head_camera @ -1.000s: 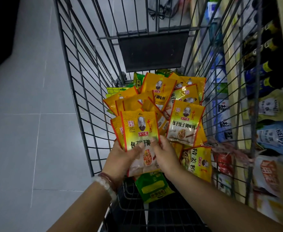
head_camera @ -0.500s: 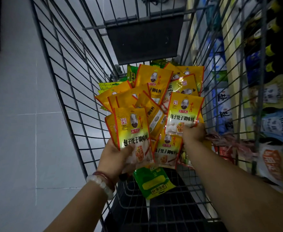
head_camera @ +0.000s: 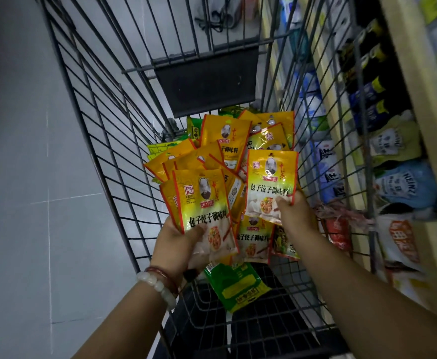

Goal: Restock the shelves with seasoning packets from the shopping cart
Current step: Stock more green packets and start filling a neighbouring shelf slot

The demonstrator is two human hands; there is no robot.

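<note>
Inside the shopping cart (head_camera: 90, 141), toward its left wall, the left hand (head_camera: 178, 244) grips a small stack of seasoning packets (head_camera: 202, 206) by their lower edge, thumb across the front, likely gathering a batch. Right of it, the right hand (head_camera: 293, 211) pinches a single packet (head_camera: 270, 185) above the loose pile (head_camera: 225, 141); the shelves (head_camera: 403, 81) stand beyond the cart's right wall.

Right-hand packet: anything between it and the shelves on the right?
Yes. The right hand pinches the yellow packet inside the cart, and the cart's wire side wall stands between it and the shelves. It must go up over the rim.
</note>
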